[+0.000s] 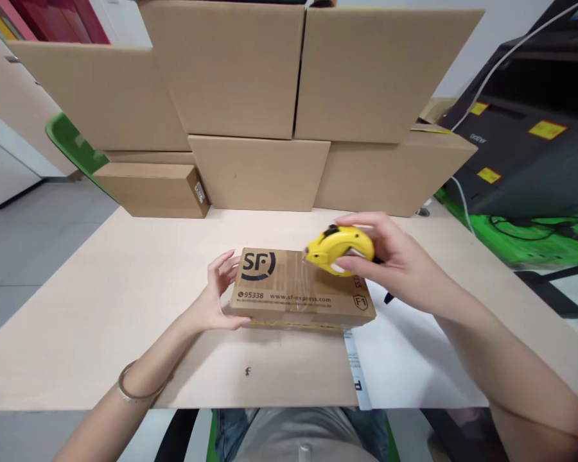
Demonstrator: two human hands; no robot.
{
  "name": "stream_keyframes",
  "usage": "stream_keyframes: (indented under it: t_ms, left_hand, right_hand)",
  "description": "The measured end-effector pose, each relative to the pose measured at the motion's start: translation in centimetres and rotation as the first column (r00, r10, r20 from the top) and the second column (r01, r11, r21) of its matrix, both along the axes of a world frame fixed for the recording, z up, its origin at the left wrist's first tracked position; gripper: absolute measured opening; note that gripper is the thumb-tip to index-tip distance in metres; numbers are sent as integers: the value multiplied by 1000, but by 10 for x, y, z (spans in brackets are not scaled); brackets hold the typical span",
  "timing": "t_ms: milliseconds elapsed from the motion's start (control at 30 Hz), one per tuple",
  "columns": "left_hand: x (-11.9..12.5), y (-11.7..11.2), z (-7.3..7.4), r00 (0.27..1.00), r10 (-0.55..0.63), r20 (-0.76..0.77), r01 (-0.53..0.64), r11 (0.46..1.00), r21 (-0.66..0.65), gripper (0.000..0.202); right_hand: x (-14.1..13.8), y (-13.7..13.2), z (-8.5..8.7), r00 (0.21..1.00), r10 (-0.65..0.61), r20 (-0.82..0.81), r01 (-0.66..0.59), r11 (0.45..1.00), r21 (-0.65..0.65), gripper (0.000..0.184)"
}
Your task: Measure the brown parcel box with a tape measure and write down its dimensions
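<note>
A flat brown cardboard box [289,276] with "SF" printing is in front of me, its near edge tilted towards me. My left hand [224,292] grips its left end, thumb at the near lower edge and fingers behind. In my right hand [390,256] is a yellow tape dispenser [340,250] with a black part on top, held over the right half of the box. Its tip is close to the box top; a strip of clear tape [301,282] runs across the top and over the near side. Part of the box's right end is hidden by the dispenser and hand.
Large cardboard boxes [260,173] are stacked along the table's back, with a smaller box [149,189] at the left. White paper [409,359] lies at the right front of the table [101,321]. A dark printer [525,128] with cables stands beyond the right edge.
</note>
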State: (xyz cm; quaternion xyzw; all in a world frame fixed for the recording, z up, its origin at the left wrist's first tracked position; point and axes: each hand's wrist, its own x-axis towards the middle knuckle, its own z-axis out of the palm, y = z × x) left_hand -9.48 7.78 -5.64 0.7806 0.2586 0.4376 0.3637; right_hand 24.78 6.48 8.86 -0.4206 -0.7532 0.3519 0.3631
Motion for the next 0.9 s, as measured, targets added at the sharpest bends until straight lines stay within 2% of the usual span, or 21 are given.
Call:
stream_keyframes:
  t_ms: [100,200,267,367,467,533,733,900]
  left_hand:
    - [1,0,-5,1000,6,26,-6,1000,-7,123]
    - [2,1,-8,1000,4,29,-4,1000,17,124]
    - [2,1,-9,999,10,30,-11,999,40,124]
    - [1,0,-12,999,21,28,-22,998,54,129]
    - [-2,0,-14,999,34,-4,-34,998,61,139]
    - [-4,1,-15,999,27,-33,-24,995,100,138]
    - [-5,4,-9,996,46,-81,-28,978,209,110]
    - [-4,4,-6,994,60,-86,-39,974,224,100]
  right_hand:
    - [-39,14,13,969,168,183,-193,973,128,39]
    - [-73,24,20,899,318,301,-377,912,162,34]
    - [-87,27,21,860,365,357,-439,886,152,31]
    - [-96,26,19,831,371,415,-458,880,130,29]
    - [-92,22,16,825,350,444,-444,887,126,31]
    - [-87,21,15,823,331,461,-426,897,117,33]
    - [-58,16,12,828,278,487,-361,929,83,38]
    - [-9,6,15,865,174,470,-212,977,29,37]
